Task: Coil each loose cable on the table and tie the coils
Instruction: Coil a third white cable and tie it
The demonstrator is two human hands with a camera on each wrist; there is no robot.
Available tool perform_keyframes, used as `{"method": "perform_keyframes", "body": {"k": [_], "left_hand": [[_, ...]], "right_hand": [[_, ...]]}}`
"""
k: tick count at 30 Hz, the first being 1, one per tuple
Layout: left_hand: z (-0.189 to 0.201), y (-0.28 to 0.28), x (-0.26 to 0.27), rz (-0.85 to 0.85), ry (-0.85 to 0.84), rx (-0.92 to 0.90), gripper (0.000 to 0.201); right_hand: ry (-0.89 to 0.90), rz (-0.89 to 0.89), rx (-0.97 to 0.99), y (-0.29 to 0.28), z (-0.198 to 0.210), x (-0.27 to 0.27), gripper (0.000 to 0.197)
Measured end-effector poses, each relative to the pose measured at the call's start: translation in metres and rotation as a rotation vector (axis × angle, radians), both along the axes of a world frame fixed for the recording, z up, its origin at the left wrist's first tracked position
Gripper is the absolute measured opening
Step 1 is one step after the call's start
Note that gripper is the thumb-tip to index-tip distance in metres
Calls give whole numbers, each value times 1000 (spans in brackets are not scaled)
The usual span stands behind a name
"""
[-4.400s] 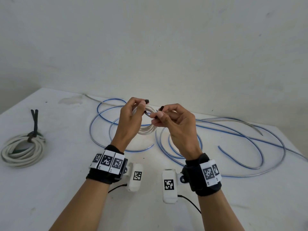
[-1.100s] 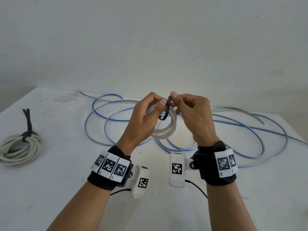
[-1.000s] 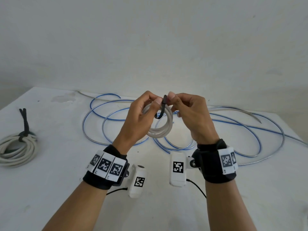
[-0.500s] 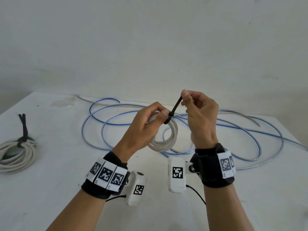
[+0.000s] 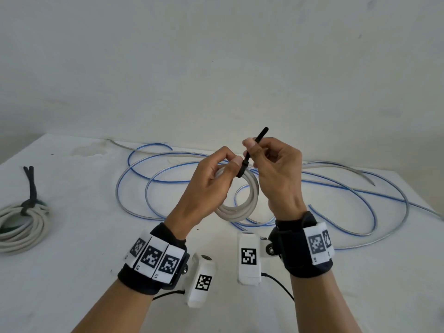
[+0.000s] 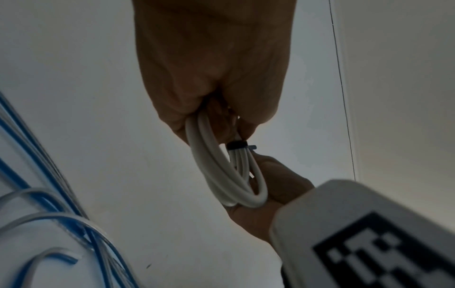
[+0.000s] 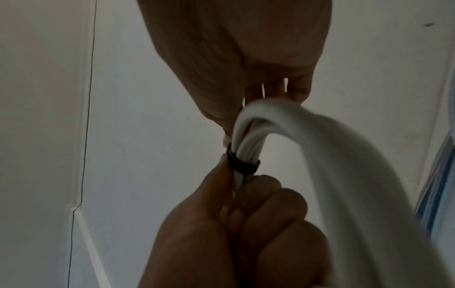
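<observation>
Left hand (image 5: pixel 206 186) fingers curled gripping small white cable coil (image 5: pixel 242 205) above table (image 5: pixel 72 236), right hand (image 5: pixel 276 174) pinching black tie (image 5: pixel 254 145) tail cinched round it.

- left hand (image 5: pixel 211 181) gripping small white cable coil (image 5: pixel 242 200) at its top, holding it up above the table (image 5: pixel 72 272)
- right hand (image 5: pixel 276 169) pinching black tie (image 5: pixel 249 152) — strap end sticking up past the fingers, lower end wrapping the coil
- blue cable (image 5: pixel 336 188) lying loose behind the hands, sprawling in loops
- second white coil (image 5: pixel 21 224) sitting far left — dark tie (image 5: pixel 30 188) around it
</observation>
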State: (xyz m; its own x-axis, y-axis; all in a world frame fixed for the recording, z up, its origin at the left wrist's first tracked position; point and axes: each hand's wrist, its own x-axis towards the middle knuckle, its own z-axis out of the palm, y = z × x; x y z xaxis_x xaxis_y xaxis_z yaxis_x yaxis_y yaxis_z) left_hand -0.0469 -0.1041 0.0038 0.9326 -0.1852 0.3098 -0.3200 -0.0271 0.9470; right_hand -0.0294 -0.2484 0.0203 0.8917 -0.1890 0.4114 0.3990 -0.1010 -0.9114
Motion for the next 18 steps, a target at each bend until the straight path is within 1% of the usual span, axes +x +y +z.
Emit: {"method": "perform_keyframes", "body": {"k": [6,9,12,15,18], "left_hand": [[1,-5,-2,75,-32,-25,39],[0,-9,-2,66,-15,-44,35],[0,-9,1,44,43,-68,31],[2,-10,1,0,111,-98,25],[3,-8,0,-27,109,-98,25]], "right_hand": [[-25,-33,-4,4,-2,1,20],[-54,-80,2,4,-1,0,19],[-78,-115,43,6,1,-1,18],[-69,-112,86,10,0,-1,19],[-53,-74,119,9,-1,1,21]]}}
